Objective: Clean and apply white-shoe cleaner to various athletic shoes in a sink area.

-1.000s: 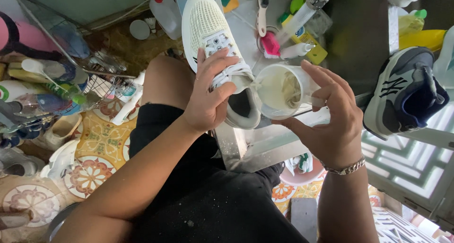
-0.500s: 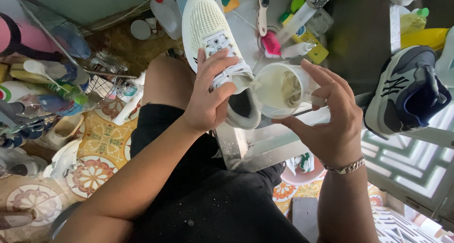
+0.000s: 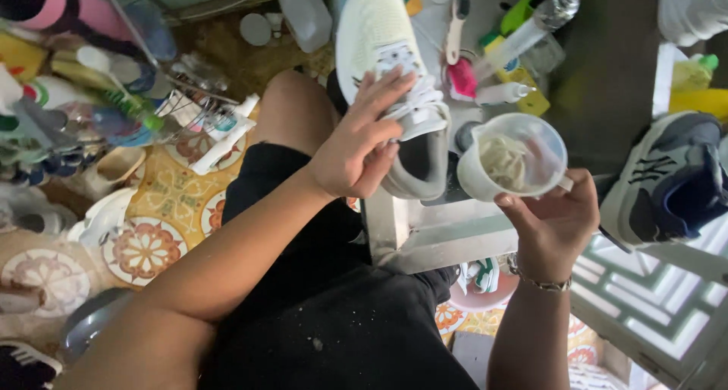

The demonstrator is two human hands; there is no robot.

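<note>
My left hand was clamped on the laced middle of a pale mesh sneaker, which lay on the wet metal table. My right hand gripped a translucent plastic cup with something whitish and stringy inside, held upright just beside the sneaker's heel. Behind them crowded a pink brush, slim bottles and a yellow sponge. A grey-and-navy sneaker sat well apart, to my right.
</note>
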